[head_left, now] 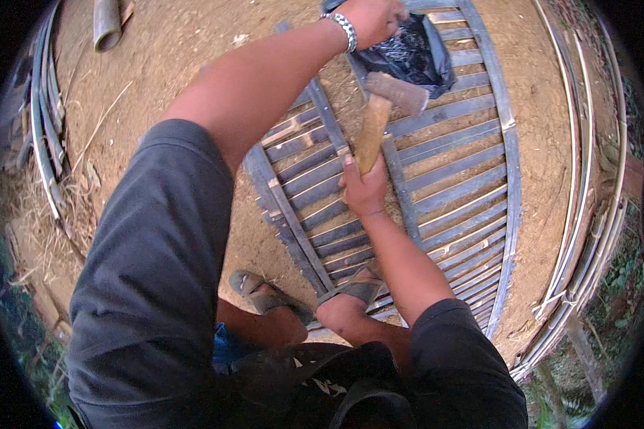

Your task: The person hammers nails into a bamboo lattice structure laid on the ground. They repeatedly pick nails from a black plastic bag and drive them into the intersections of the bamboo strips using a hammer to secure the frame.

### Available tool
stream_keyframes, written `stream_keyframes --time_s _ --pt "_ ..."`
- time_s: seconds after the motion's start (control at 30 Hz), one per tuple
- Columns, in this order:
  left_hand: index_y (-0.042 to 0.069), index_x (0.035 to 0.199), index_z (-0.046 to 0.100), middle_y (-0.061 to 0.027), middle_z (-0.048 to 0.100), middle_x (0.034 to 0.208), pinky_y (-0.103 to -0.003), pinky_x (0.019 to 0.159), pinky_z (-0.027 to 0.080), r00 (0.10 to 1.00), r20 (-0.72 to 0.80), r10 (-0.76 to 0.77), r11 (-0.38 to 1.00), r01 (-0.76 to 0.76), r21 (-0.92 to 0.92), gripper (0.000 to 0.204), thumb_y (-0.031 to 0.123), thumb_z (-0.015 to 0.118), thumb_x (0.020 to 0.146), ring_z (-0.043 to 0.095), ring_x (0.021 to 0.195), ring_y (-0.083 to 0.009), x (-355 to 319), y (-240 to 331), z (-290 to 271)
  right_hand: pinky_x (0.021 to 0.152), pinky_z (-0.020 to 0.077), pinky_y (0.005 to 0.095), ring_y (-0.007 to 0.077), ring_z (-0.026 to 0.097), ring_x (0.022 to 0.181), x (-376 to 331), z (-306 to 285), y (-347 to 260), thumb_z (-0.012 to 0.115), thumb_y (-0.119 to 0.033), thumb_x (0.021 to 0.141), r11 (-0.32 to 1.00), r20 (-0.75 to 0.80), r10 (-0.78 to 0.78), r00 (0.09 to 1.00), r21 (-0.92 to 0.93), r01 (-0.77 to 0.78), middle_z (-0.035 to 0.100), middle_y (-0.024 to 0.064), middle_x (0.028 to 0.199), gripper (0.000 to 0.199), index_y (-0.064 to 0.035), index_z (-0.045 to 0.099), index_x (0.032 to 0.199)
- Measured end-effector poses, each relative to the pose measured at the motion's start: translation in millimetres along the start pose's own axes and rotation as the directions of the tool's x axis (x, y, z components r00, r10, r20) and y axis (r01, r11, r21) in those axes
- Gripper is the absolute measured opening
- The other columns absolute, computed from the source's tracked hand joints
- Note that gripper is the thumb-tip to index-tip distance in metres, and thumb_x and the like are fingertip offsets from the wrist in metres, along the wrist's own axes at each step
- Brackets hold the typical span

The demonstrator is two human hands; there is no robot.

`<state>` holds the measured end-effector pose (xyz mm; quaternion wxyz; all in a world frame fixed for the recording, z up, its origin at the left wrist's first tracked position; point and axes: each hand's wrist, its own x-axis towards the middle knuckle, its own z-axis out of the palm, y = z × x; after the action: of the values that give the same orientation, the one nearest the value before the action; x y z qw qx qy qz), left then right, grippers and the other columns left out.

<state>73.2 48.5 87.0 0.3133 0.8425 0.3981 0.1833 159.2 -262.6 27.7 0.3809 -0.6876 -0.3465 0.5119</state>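
Note:
My right hand (365, 187) is closed around the wooden handle of a hammer (373, 132), whose heavy, dull head points away from me. Farther out, my left hand (376, 21) is held with its fingers curled together; whatever they may hold is too small to make out. Just beside it lies a black plastic bag (436, 61), with thin shiny streaks inside that I cannot identify. Bag and hammer are both over a grey slatted panel (451, 146) on the ground. A second, narrower slatted panel (315, 179) is to its left.
My sandalled feet (361, 287) are at the near end of the slats, one on or against them. A cut bamboo tube (107, 28) lies on the dirt at far left. Long bamboo poles (579, 286) run along the right, and dark curved strips (44, 129) along the left.

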Motion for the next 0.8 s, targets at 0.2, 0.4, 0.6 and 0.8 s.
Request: stream_keyframes --time_s 0.2,0.4,0.6,0.8 --pt "0.005 0.103 0.072 -0.0186 0.074 0.092 -0.043 0.077 0.056 0.876 -0.455 -0.159 0.985 0.107 -0.139 0.024 0.026 0.069 0.093 0.072 0.087 -0.0342 -125.7 23.3 -43.1 0.054 0.0524 0.0308 0.0132 0.059 0.057 0.1 -3.2 -6.4 0.064 -0.013 0.101 0.998 0.054 -0.034 0.998 0.048 0.031 0.060 0.0053 0.077 0.030 0.0002 0.046 0.121" --pt "0.000 0.097 0.067 -0.0170 0.067 0.098 -0.042 0.082 0.051 0.165 -0.806 -0.569 0.756 0.491 -0.433 0.012 0.010 0.071 0.092 0.064 0.088 -0.0328 -298.3 45.5 81.3 0.056 0.0511 0.0303 0.0133 0.061 0.059 1.2 1.8 1.1 0.066 -0.017 0.100 0.995 0.106 -0.045 0.993 0.099 0.034 0.059 0.0041 0.071 0.026 -0.0021 0.048 0.113" --pt "0.003 0.096 0.064 -0.0151 0.065 0.097 -0.044 0.087 0.047 -0.106 -0.705 -0.701 0.536 0.573 -0.620 0.009 0.007 0.070 0.090 0.062 0.095 -0.0345 -321.1 27.5 108.1 0.056 0.0514 0.0300 0.0135 0.059 0.058 3.6 -1.7 -15.5 0.063 -0.013 0.102 0.992 0.197 0.075 0.977 0.080 -0.093 0.058 0.0040 0.071 0.021 -0.0038 0.047 0.111" --pt "0.008 0.094 0.065 -0.0100 0.067 0.098 -0.045 0.093 0.041 -0.070 -0.781 -0.621 0.496 0.736 -0.461 0.010 0.014 0.072 0.089 0.062 0.099 -0.0315 -318.1 18.6 113.5 0.057 0.0516 0.0310 0.0142 0.061 0.060 9.9 -7.3 -15.5 0.064 -0.013 0.101 0.990 0.256 0.097 0.962 -0.124 -0.067 0.059 0.0054 0.073 0.022 -0.0027 0.047 0.110"
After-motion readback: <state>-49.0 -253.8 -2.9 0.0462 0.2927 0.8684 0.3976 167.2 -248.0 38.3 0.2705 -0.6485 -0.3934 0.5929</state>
